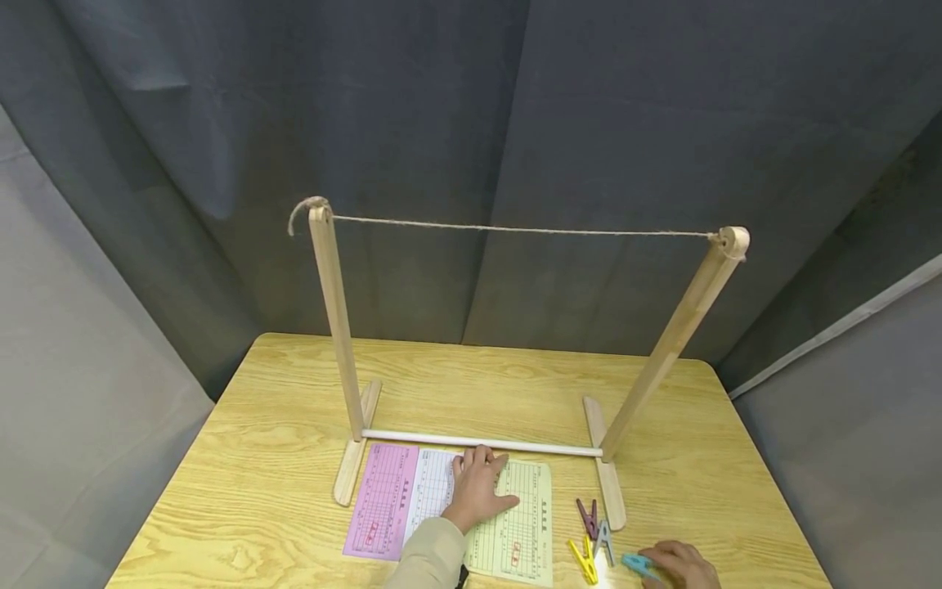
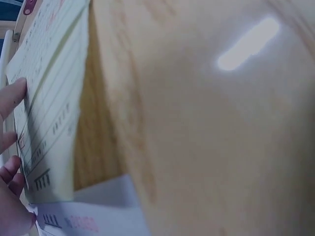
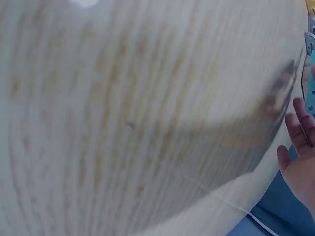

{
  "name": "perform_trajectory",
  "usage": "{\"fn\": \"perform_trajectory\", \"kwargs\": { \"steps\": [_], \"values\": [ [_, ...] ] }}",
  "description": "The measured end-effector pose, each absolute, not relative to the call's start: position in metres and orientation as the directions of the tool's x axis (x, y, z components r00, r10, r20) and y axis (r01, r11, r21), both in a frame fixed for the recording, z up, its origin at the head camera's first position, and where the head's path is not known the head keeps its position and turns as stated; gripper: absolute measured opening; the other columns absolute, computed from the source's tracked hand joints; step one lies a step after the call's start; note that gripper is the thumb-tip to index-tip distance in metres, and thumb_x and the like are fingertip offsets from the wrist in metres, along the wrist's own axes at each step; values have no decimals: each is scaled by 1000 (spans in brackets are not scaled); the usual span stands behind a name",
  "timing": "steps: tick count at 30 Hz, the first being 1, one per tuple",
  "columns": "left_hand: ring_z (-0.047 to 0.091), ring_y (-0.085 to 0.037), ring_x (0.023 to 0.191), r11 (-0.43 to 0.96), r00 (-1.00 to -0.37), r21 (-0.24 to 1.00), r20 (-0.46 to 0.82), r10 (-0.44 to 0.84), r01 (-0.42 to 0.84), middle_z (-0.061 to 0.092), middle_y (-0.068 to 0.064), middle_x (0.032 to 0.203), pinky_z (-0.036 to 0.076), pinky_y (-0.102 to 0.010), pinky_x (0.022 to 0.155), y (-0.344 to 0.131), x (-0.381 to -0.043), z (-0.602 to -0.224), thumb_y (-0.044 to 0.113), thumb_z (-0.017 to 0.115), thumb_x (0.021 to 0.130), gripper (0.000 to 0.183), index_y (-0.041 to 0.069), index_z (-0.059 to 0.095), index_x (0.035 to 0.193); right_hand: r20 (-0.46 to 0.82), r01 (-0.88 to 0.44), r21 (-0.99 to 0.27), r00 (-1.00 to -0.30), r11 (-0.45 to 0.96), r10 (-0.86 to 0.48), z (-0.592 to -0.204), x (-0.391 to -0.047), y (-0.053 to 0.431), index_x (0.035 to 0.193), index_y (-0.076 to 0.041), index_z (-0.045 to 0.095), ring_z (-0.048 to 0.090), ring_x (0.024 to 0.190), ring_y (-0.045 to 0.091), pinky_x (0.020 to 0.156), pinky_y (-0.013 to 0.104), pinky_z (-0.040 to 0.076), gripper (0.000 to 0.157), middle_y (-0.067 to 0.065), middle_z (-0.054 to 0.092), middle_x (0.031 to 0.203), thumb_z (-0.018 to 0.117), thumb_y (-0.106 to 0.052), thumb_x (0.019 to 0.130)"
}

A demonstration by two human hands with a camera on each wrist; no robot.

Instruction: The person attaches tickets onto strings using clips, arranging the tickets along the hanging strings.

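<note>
My left hand rests on printed paper forms, thumb and fingers spread over a pale green form. Left of it lie a white form and a pink form, partly overlapping. In the left wrist view, fingertips touch the green form, whose near edge curves up over the white form. At the lower right, my right hand pinches a light blue clothespin close over the table. The right wrist view catches this clothespin only at its edge, with the other fingers extended.
Purple, grey and yellow clothespins lie between the forms and my right hand. Behind stands a wooden frame with two posts, a white bottom rod and a taut string across the top. Dark curtains enclose the table.
</note>
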State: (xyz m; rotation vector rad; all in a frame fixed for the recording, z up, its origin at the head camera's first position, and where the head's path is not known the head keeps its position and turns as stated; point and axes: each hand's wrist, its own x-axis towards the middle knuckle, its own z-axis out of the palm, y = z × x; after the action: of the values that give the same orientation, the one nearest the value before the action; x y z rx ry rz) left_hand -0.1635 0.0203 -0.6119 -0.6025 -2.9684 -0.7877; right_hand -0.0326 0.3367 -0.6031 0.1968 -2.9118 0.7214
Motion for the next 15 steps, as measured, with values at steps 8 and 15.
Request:
{"fn": "perform_trajectory", "kwargs": {
  "steps": [8, 15],
  "values": [
    [33, -19, 93, 803, -928, 473, 104, 357, 362, 39, 1, 100, 23, -48, 87, 21, -165, -614, 45, 75, 66, 63, 15, 56, 118, 35, -50, -622, -999, 781, -36, -587, -37, 333, 101, -3, 68, 51, 73, -4, 61, 21, 47, 29, -9, 58, 83, 71, -19, 77],
    [34, -21, 97, 807, -931, 472, 90, 355, 354, 41, -1, 104, 22, -48, 88, 21, -166, -616, 45, 75, 67, 65, 13, 54, 119, 64, -16, -655, -997, 756, 34, -574, -41, 319, 101, -7, 69, 53, 73, -4, 63, 22, 48, 28, -10, 62, 85, 74, -14, 74]
  ]
}}
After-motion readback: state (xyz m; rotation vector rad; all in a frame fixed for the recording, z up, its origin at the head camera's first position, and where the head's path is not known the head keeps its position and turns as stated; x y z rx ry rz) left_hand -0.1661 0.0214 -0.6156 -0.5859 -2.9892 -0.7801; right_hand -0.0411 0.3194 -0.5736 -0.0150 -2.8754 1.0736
